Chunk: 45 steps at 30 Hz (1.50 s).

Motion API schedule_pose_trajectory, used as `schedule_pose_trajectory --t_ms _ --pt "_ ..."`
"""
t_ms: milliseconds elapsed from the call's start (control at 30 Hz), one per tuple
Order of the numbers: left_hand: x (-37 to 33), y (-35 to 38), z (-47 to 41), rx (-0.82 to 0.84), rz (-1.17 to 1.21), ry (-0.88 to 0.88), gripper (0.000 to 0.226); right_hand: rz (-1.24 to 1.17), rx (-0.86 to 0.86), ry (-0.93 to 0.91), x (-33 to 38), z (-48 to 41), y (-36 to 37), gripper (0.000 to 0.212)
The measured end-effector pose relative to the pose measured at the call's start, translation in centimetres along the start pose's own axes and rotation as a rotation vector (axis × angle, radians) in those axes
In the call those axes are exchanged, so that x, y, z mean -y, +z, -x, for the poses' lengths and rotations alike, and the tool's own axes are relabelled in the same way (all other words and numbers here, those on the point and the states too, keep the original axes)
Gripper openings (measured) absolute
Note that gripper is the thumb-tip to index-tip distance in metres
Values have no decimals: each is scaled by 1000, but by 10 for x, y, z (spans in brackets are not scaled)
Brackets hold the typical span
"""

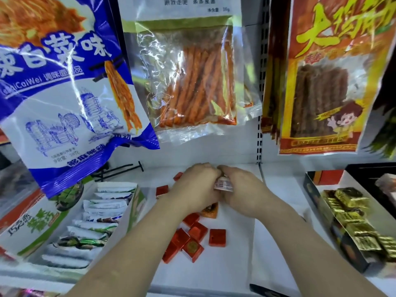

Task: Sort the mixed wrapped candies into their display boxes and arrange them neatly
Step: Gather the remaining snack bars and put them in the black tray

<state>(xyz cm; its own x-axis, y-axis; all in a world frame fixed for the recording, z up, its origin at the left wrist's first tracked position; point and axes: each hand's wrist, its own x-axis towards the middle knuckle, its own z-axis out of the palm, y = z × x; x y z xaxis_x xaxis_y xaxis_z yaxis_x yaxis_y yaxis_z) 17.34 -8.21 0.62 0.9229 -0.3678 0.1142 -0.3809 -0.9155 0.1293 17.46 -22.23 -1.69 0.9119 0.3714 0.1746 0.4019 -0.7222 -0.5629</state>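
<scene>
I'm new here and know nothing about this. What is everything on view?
Blue and white snack bag: one, hanging upper left.
Clear bag of orange-red sticks: one, hanging top centre.
Red and yellow bags of brown sticks: several, hanging upper right.
Green and white display box: one, left.
White wrapped bars: a row, inside it.
Red square foil candies: about eight, loose on the white shelf.
Orange wrapped candy: one, under the hands.
Black box: one, right.
Gold foil candies: many, inside it.
Black metal hook: one, left of centre.
Pale wrapped candy: one, between both hands.
Left hand, right hand: together, holding it.
</scene>
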Motion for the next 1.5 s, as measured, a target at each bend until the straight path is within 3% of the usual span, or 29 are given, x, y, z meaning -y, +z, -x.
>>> schedule_pose_trajectory --t_ms 67,200,300,467,567,667,767,933,1067,1133,1200,1333,1400,1500 --pt "0 0 6 -14 147 -33 24 5 47 53 -1 1 1 33" --pt "21 -1 12 -5 301 -218 67 107 66 125 -7 3 0 14" --pt "39 -3 -1 -61 186 -346 55 121 -13 195 -13 4 -5 16" --pt "42 15 -38 258 -18 -333 55 24 -90 262 -15 2 -15 21" --pt "43 25 -51 337 -73 -318 48 -25 -88 265 -15 4 -17 18" --pt "42 28 -57 261 -140 -324 32 -93 -56 271 -14 7 -21 16" --pt "37 23 -55 158 -182 -311 19 -320 7 324 -12 10 -28 10" --pt "37 10 -41 159 -66 -315 37 -597 34 421 -11 16 -36 23" --pt "28 3 -19 -121 -111 -249 24 -778 25 406 -7 22 -36 16" --pt "17 3 -4 -311 126 -313 19 -877 -3 407 -4 23 -34 19" --pt "-1 -2 13 -421 506 -450 25 -909 -22 412 -1 22 -30 21" --pt "-32 -12 35 -284 1093 -549 26 -958 2 435 8 24 -26 19" --pt "-40 -14 42 -231 1272 -541 24 -1031 62 425 12 26 -27 22" --pt "-47 -16 45 -284 1412 -521 23 -1192 107 443 16 30 -32 22"
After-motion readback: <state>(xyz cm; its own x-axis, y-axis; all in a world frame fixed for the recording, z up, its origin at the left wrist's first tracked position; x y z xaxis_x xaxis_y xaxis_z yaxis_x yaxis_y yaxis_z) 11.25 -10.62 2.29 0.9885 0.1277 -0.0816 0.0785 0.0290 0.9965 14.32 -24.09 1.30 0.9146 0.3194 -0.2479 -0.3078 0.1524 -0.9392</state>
